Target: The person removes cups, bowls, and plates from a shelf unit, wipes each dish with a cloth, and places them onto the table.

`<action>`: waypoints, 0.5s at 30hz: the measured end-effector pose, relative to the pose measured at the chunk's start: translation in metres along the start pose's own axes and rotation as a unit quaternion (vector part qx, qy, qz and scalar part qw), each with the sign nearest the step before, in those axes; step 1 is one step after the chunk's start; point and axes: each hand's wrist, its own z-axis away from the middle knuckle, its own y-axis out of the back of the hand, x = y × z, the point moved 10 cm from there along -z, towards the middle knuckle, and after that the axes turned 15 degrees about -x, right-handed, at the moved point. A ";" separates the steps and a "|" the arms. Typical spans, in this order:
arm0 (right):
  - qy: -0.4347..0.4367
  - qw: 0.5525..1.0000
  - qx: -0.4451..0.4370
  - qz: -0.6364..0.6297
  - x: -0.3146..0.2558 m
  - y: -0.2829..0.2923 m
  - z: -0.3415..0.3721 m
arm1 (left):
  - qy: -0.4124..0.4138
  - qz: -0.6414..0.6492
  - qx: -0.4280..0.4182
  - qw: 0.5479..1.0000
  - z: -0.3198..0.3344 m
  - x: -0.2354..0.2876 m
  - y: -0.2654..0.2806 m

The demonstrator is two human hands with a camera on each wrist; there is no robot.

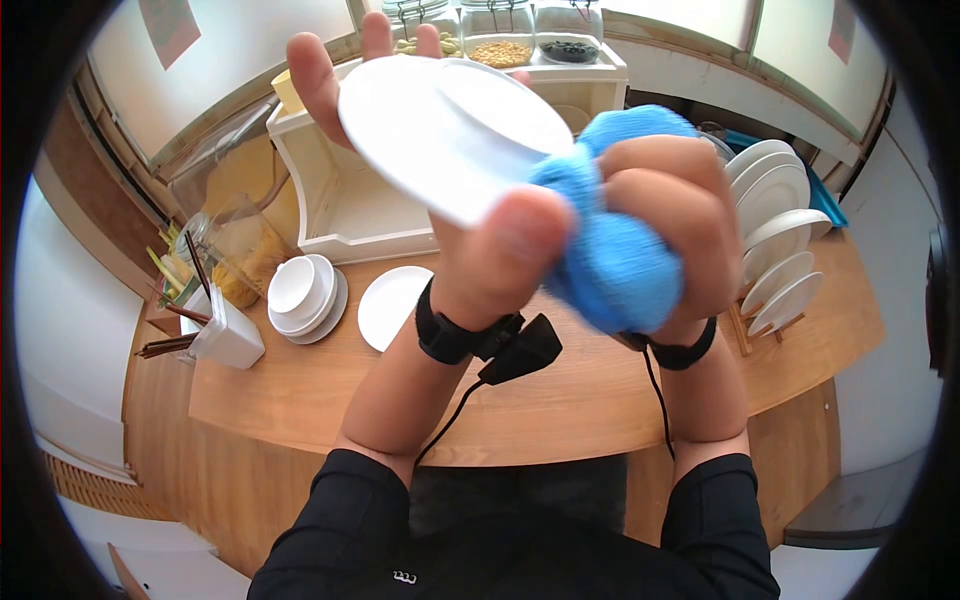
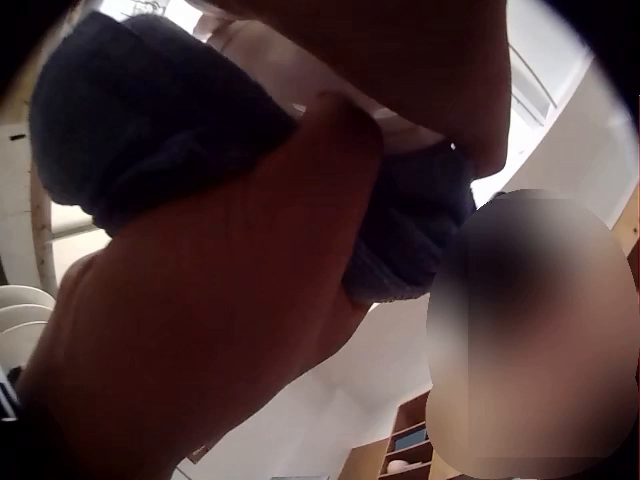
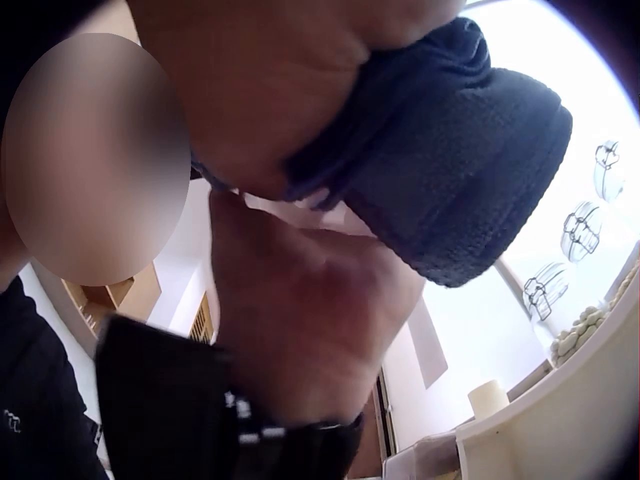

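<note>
My left hand (image 1: 480, 265) holds a white plate (image 1: 410, 130) up and tilted above the table, thumb at its near edge and fingers spread behind its far side. The ring on the plate's surface shows. In my right hand (image 1: 690, 200) is a bunched blue cloth (image 1: 625, 265), gripped against the plate's right edge. The cloth (image 2: 150, 110) looks dark in the left wrist view, where the plate is mostly hidden behind the hands. From the right wrist, the cloth (image 3: 460, 150) hangs beside my left hand (image 3: 310, 310).
A white plate (image 1: 392, 308) lies on the wooden table (image 1: 540, 420). Stacked white dishes (image 1: 297, 290) and a chopstick holder (image 1: 232, 335) stand left. At right is a rack of plates (image 1: 775, 195). Behind are a white shelf unit (image 1: 360, 245) and glass jars (image 1: 497, 40).
</note>
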 end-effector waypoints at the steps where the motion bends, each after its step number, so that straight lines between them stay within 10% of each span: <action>1: -0.012 0.997 -0.079 -0.014 -0.006 -0.010 -0.006 | 0.032 0.069 0.006 0.997 0.003 -0.005 -0.002; 12: -0.025 0.979 -0.153 -0.135 -0.005 -0.011 -0.013 | 0.093 0.458 0.056 0.882 0.009 0.000 -0.006; 15: -0.028 0.982 -0.187 -0.014 -0.035 -0.016 -0.013 | 0.011 0.458 -0.049 0.888 0.002 0.006 -0.007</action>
